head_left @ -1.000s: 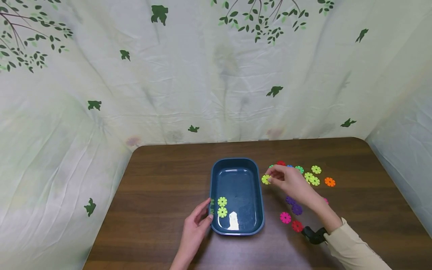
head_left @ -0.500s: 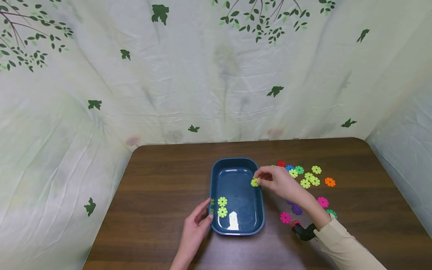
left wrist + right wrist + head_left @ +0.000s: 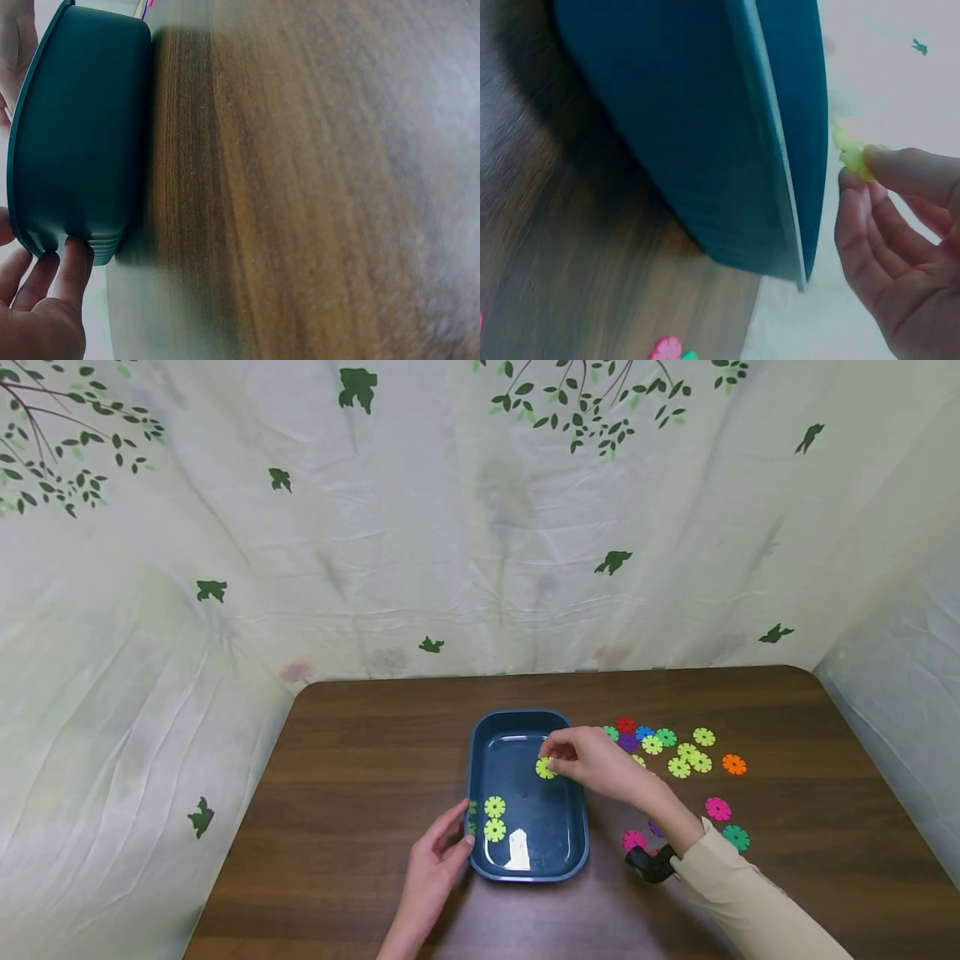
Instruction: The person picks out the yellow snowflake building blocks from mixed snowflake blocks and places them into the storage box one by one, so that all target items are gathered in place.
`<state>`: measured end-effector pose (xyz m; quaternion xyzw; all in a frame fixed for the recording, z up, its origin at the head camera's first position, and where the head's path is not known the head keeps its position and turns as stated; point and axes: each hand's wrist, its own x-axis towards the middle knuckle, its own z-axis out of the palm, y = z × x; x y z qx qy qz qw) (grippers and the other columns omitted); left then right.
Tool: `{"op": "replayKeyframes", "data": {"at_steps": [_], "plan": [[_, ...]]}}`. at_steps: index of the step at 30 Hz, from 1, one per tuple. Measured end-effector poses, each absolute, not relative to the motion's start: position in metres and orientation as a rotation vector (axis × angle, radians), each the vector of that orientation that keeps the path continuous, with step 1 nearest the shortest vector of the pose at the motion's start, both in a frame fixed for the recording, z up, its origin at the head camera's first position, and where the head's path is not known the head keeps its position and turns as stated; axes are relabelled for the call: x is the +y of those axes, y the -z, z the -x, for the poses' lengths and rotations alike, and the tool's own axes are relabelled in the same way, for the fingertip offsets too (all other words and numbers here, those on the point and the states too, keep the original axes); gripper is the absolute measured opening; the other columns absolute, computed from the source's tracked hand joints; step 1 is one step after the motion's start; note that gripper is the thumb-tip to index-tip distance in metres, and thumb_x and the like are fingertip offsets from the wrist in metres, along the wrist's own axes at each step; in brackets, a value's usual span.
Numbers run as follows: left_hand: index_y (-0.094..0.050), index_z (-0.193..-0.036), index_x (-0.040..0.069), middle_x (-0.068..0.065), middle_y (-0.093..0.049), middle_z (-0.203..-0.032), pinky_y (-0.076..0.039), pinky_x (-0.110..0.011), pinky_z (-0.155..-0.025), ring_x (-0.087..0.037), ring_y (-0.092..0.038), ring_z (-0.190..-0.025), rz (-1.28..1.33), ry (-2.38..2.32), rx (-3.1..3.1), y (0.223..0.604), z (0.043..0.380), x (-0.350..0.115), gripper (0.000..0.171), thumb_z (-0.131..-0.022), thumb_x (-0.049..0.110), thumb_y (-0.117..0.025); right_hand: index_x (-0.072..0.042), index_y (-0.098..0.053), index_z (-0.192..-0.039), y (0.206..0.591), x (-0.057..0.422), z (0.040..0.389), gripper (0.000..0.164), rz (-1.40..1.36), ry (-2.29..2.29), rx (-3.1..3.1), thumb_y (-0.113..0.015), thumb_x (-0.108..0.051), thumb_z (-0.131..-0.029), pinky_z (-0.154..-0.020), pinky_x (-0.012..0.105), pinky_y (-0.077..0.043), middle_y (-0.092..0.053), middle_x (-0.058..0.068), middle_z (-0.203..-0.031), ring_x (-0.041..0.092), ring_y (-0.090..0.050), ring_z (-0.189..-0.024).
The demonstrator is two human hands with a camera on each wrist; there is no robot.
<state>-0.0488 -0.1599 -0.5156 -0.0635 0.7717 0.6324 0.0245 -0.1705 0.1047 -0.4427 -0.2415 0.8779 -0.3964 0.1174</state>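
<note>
A deep blue rectangular tray (image 3: pixel 528 856) stands on the wooden table, with two yellow-green flower-shaped discs (image 3: pixel 494 818) lying inside at its left. My left hand (image 3: pixel 435 857) grips the tray's left side near the front corner. In the left wrist view its fingers (image 3: pixel 71 274) press against the outer wall, with the thumb up at the rim. Over the tray's far right part, my right hand (image 3: pixel 596 762) pinches another yellow-green flower disc (image 3: pixel 544 768) between thumb and fingertips. The right wrist view shows this disc (image 3: pixel 849 154) held above the rim.
Right of the tray, several flower discs lie scattered: yellow-green (image 3: pixel 701 762), orange (image 3: pixel 734 765), blue (image 3: pixel 644 734), pink (image 3: pixel 717 809) and green (image 3: pixel 736 837) among them. A black strap-like device (image 3: pixel 651 864) sits at my right wrist. A leaf-printed cloth (image 3: pixel 495 568) hangs behind the table.
My right hand has moved left with the pinched yellow-green disc, from beside the tray across its right rim to over its inside. The left hand has stayed on the tray.
</note>
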Motion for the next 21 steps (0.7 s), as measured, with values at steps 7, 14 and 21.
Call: {"op": "replayKeyframes", "data": {"at_steps": [7, 14, 21], "plan": [[-0.058, -0.138, 0.018, -0.006, -0.053, -0.142, -0.049, -0.039, -0.098, -0.029, -0.053, -0.125, 0.195, -1.949, 2.378, 0.515, 0.049, -0.160, 0.046, -0.093, 0.008, -0.066, -0.014, -0.073, -0.098, 0.441, 0.090, 0.173, 0.012, 0.651, 1.090, 2.526, -0.074, -0.007, -0.088, -0.065, 0.023, -0.055, -0.064, -0.006, -0.083, 0.014, -0.058, -0.076], [-0.059, -0.137, 0.020, -0.005, -0.054, -0.141, -0.049, -0.040, -0.098, -0.030, -0.053, -0.125, 0.208, -1.915, 2.385, 0.514, 0.050, -0.160, 0.046, -0.093, 0.011, -0.066, -0.012, -0.074, -0.096, 0.437, 0.078, 0.178, 0.010, 0.681, 1.004, 2.486, -0.073, -0.006, -0.088, -0.064, 0.025, -0.055, -0.065, -0.005, -0.082, 0.015, -0.058, -0.074], [-0.058, -0.138, 0.016, -0.009, -0.054, -0.141, -0.050, -0.039, -0.098, -0.031, -0.054, -0.125, 0.178, -1.953, 2.374, 0.515, 0.050, -0.160, 0.047, -0.093, 0.007, -0.066, -0.014, -0.073, -0.093, 0.435, 0.065, 0.184, 0.007, 0.691, 0.910, 2.447, -0.073, -0.009, -0.089, -0.065, 0.027, -0.054, -0.063, -0.005, -0.080, 0.016, -0.057, -0.074]]}}
